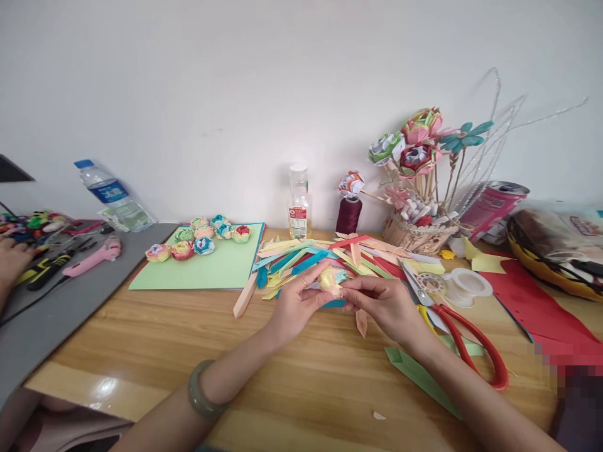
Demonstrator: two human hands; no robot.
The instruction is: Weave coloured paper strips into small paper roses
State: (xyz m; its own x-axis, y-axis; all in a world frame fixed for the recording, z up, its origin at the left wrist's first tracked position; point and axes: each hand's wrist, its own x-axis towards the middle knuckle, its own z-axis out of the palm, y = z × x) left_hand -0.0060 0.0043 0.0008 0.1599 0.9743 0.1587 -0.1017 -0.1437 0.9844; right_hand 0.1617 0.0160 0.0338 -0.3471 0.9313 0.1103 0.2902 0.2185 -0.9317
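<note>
Between my two hands, above the wooden table (pixel 188 333), is a small pale yellow paper flower (pixel 328 280) with a bit of blue-green at its side. My left hand (pixel 298 304) grips it from the left with thumb and fingers. On the right, my right hand (pixel 379 301) pinches its lower edge. Right behind the hands lies a heap of folded paper strips (pixel 292 257) in blue, yellow, green, red and peach. Red-handled scissors (pixel 464 339) lie partly behind my right forearm. Several finished paper flowers (pixel 204 245) rest on light green paper sheets (pixel 198 273) at the left.
A clear bottle (pixel 298 204), a purple thread spool (pixel 349 215) and a basket of paper flowers (pixel 414 232) stand along the wall. Wire spools (pixel 468 285) and red paper (pixel 541 301) lie right. Another person's hand (pixel 14 257) is near a pink glue gun (pixel 97 256).
</note>
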